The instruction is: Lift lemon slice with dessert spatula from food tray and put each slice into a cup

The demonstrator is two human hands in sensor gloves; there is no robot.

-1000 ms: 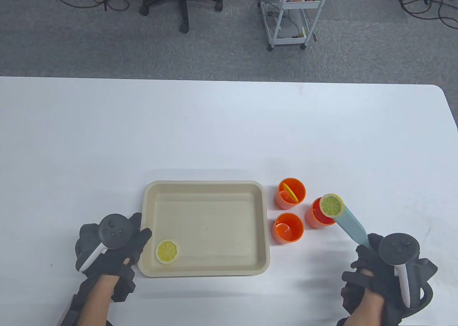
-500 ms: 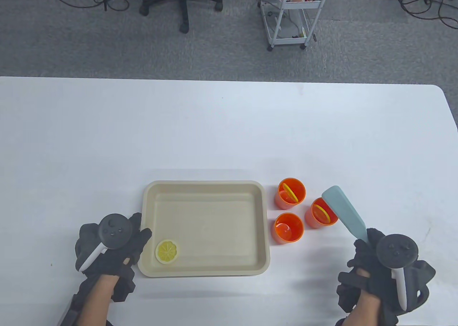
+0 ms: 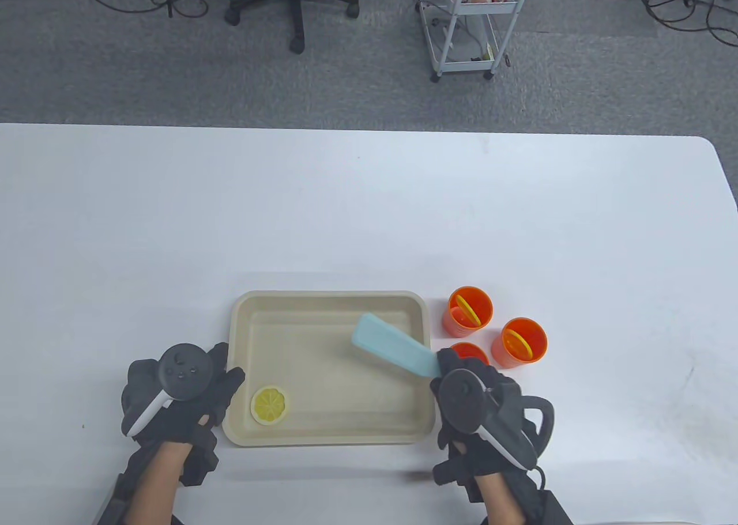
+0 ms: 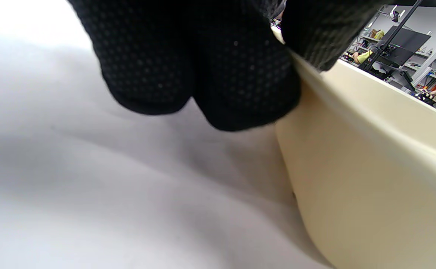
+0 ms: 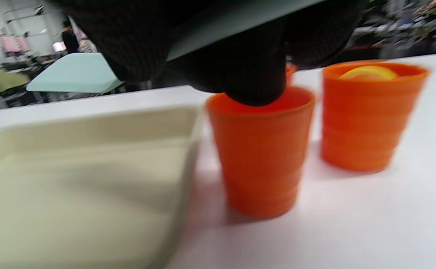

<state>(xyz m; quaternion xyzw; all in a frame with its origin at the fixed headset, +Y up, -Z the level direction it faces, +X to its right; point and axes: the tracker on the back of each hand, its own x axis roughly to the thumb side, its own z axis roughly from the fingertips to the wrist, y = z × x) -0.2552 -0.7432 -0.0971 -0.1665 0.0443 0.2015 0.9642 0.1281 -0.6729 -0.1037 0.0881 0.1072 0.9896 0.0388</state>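
A beige food tray [image 3: 242, 340] lies near the table's front edge, with one lemon slice [image 3: 268, 404] in its near left corner. My right hand [image 3: 470, 395] grips the handle of the light blue dessert spatula [image 3: 392, 346], whose bare blade hangs over the tray's right half. Three orange cups stand right of the tray: the far cup [image 3: 470, 310] and the right cup [image 3: 523, 340] each hold a slice, the near cup [image 3: 468, 352] is partly hidden by my right hand. My left hand [image 3: 222, 384] holds the tray's left rim [image 4: 352, 112], fingers on its outer wall.
The white table stretches far behind the tray and cups. Beyond its far edge stand an office chair [image 3: 294, 0] and a white wire cart [image 3: 467, 23] on grey carpet.
The lemon slice slid off the spatula into the right cup. My right hand then swung the bare spatula left, from above the cups to over the tray. The left hand stayed put.
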